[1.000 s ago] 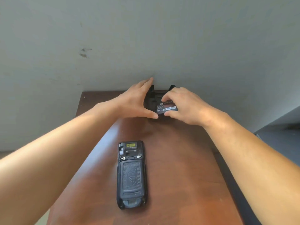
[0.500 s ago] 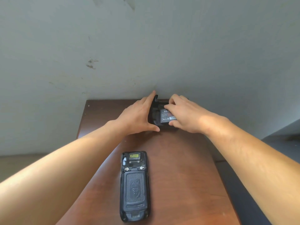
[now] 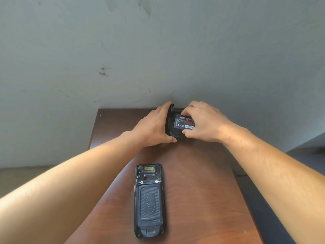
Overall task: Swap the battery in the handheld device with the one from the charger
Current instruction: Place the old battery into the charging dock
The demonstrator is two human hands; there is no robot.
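Head view: left hand point(image 3: 151, 127) braces black plastic charger point(image 3: 171, 124) on brown wooden bench point(image 3: 202, 182); right hand point(image 3: 205, 122) pinches black labelled battery point(image 3: 183, 122); black handheld device point(image 3: 149, 200) lies face-down nearby.

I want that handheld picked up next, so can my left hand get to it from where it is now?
Probably yes: the handheld device lies alone on the table, nothing over it. But the left hand is bracing the charger.

battery point(image 3: 183, 122) label: header row of Chinese characters, small warning icons below, fine print too small to read; handheld device point(image 3: 149, 200) back cover has embossed wireless-wave logo, yellow sticker illegible.
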